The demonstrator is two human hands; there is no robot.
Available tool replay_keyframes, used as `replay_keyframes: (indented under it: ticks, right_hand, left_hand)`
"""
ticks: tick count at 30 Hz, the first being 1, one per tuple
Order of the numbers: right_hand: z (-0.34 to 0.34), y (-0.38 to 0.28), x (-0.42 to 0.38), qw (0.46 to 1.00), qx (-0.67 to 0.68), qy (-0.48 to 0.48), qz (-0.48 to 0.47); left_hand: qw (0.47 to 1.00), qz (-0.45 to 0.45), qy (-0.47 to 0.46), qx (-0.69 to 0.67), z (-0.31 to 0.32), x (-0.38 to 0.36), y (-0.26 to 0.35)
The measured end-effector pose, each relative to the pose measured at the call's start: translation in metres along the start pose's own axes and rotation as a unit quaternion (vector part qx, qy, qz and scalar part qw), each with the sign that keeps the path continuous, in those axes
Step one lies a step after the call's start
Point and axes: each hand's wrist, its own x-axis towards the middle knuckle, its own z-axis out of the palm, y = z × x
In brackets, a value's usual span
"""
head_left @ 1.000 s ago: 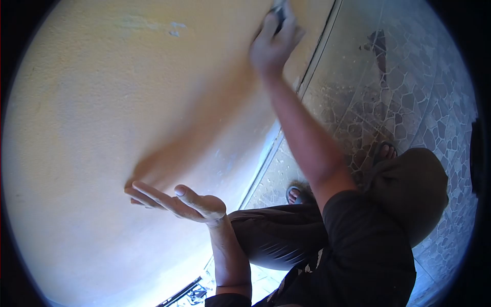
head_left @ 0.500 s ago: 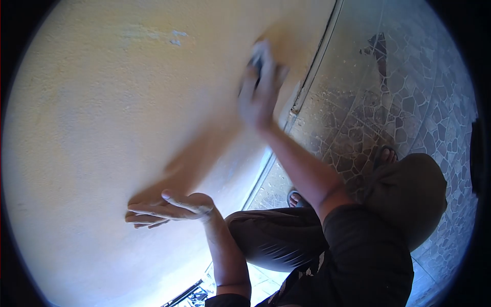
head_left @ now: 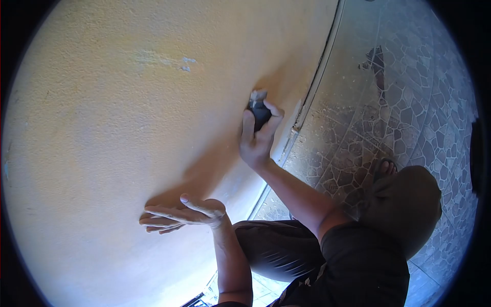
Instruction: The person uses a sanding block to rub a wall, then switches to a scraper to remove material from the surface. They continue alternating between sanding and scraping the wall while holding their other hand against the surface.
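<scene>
My right hand (head_left: 259,135) grips a small dark hand tool with a pale blunt end (head_left: 259,115). Thumb and fingers pinch it from both sides, and the pale end sits against the yellowish wall (head_left: 117,112). Most of the tool's lower part is hidden in the grip, so I cannot tell its exact kind. Lower left, my left hand (head_left: 184,215) is spread and holds nothing. Its fingertips reach to the wall surface, with the thumb raised apart from the fingers. Shadows of hand and arm fall across the wall.
Small pale patches (head_left: 186,64) mark the wall higher up. A narrow ledge (head_left: 317,77) runs along the wall's foot. Beyond it lies a stone-patterned floor (head_left: 414,123) with dusty crumbs and a dark stain. My bent knees (head_left: 404,210) and a sandalled foot (head_left: 387,168) are close by.
My right hand has come down the wall toward my body with the tool, and its motion blur is gone. My left hand stays spread by the wall. The whole view has shifted slightly.
</scene>
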Motion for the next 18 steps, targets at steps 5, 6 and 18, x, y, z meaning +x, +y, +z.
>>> replay_keyframes:
  ticks: [5,6,18]
  right_hand:
    - [-0.008,-0.011,0.002,0.994,-0.090,-0.033,-0.049]
    - [-0.008,-0.010,-0.005,0.994,-0.091,-0.034,-0.048]
    - [0.007,0.019,0.049,0.985,-0.063,-0.055,-0.151]
  left_hand:
    - [1.000,0.009,-0.008,-0.014,-0.002,-0.003,0.003]
    - [1.000,0.010,-0.009,-0.012,-0.003,-0.004,0.003]
    - [0.990,0.091,-0.066,-0.082,-0.018,-0.001,-0.026]
